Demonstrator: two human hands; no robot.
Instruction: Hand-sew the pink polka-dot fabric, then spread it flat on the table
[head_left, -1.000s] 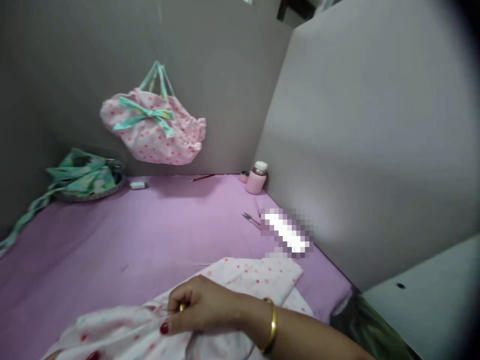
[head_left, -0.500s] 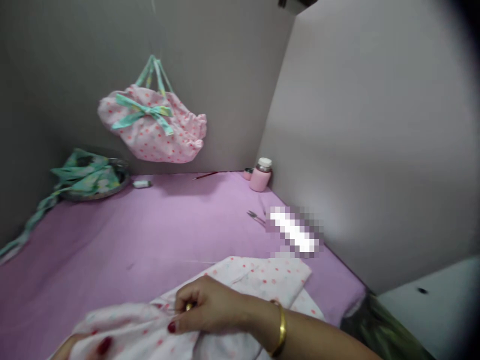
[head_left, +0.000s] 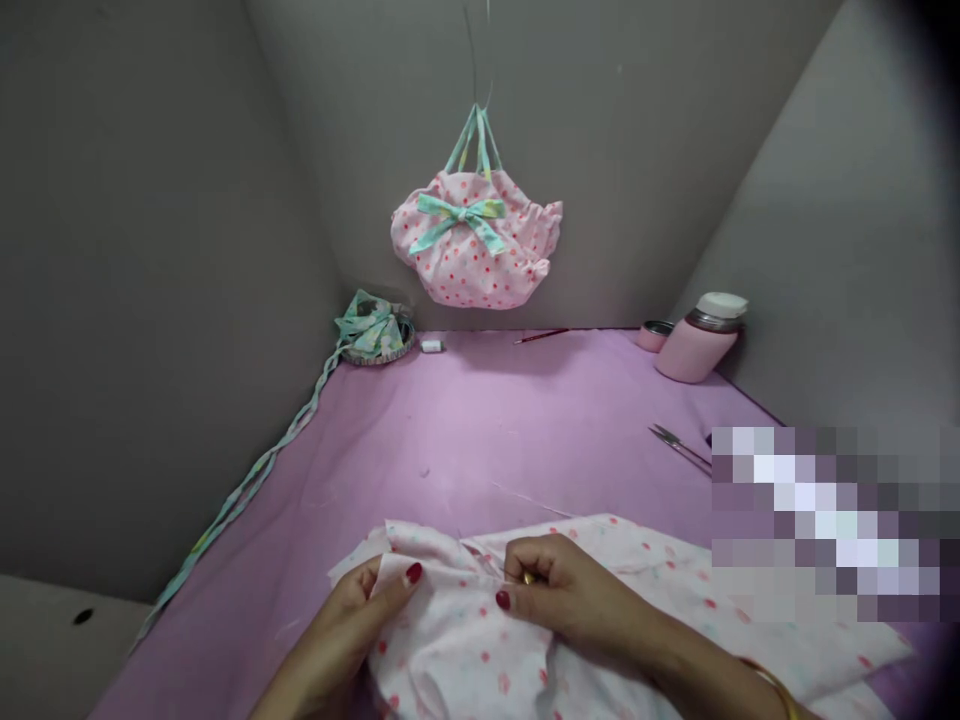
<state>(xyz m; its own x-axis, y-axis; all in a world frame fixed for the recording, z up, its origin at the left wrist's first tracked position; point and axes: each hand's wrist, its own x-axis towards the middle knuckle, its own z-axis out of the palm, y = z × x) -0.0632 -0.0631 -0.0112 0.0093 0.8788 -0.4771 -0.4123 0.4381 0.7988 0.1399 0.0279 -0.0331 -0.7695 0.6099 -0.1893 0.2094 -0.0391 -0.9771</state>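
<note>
left hand [head_left: 341,620], thumb and fingers clamped on dotted fabric [head_left: 487,640], which lies bunched at near edge of purple cloth [head_left: 375,430]; loose thread [head_left: 529,497] beyond could snag if fabric drags over it. right hand [head_left: 566,590] pinches same fabric's fold, any needle too small to tell; uneven pull between hands could pucker it. open-bladed snips [head_left: 679,448], farther right, could catch sliding folds.

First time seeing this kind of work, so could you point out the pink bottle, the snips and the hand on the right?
Pink bottle [head_left: 694,348]: head view, on its body below the white lid.
Snips [head_left: 677,445]: head view, on the metal between tips and pixelated patch.
Right hand [head_left: 556,582]: head view, mid-hand.
</note>
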